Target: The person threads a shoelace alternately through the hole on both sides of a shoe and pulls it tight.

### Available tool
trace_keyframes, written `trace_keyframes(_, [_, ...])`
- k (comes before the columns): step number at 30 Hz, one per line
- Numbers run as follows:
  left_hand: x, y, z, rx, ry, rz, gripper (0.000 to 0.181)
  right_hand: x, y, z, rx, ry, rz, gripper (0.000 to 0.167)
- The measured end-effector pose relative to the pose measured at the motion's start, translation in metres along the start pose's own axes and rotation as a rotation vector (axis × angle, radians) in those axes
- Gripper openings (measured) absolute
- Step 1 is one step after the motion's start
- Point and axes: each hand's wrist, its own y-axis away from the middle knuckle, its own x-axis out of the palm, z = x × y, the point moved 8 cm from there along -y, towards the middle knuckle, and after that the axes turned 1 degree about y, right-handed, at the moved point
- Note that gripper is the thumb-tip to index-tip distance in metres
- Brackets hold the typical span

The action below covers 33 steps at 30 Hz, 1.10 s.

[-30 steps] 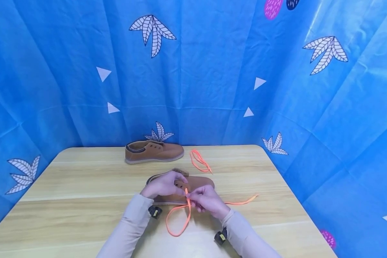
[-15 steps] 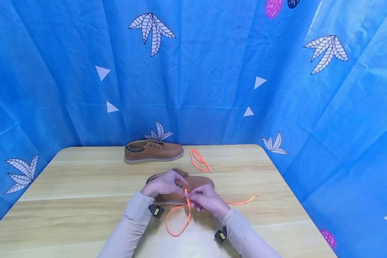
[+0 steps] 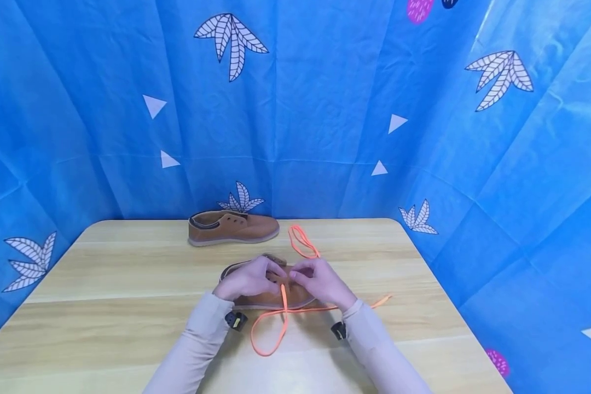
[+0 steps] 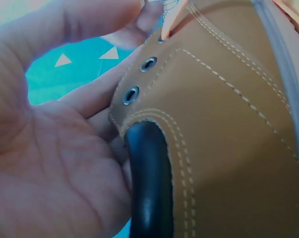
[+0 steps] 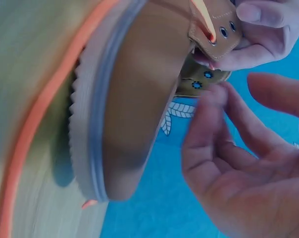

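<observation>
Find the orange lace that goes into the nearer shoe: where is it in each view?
Head: below centre, the lace hangs down the nearer shoe and loops on the table.
Left wrist: top edge, slightly right of centre, the lace entering the shoe.
Right wrist: top, right of centre, the lace entering the shoe; an orange strand also runs down the left side.
Shared landmark: the shoe's brown side.
</observation>
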Motion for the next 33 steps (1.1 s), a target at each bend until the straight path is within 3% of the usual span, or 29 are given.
trace_keyframes(6, [-0.002,0.003,-0.004,0.018,-0.052,-0.030,0.035,0.013,-0.012,-0.004,0.010,-0.028,0.097,0.025])
trace_keyframes(12, [-0.005,0.004,-0.008,0.048,-0.018,-0.045,0.043,0.015,-0.017,-0.012,0.089,-0.124,0.108,0.024])
trace_keyframes(20, [-0.014,0.009,-0.018,0.114,-0.005,-0.068,0.044,0.016,-0.020,-0.016,0.124,-0.189,0.126,0.015])
trace_keyframes(22, [-0.020,0.010,-0.018,0.141,-0.020,-0.127,0.040,0.015,-0.020,-0.017,0.134,-0.195,0.120,0.016])
trace_keyframes(27, [-0.039,0.011,-0.013,0.177,-0.121,-0.359,0.025,0.015,-0.020,-0.016,0.142,-0.201,0.115,0.016])
trace_keyframes(29, [-0.039,0.009,-0.010,0.166,-0.169,-0.388,0.020,0.015,-0.020,-0.015,0.140,-0.211,0.113,0.016])
trace_keyframes(33, [-0.032,0.003,-0.001,0.106,-0.200,-0.357,0.017,0.013,-0.020,-0.014,0.147,-0.235,0.101,0.015])
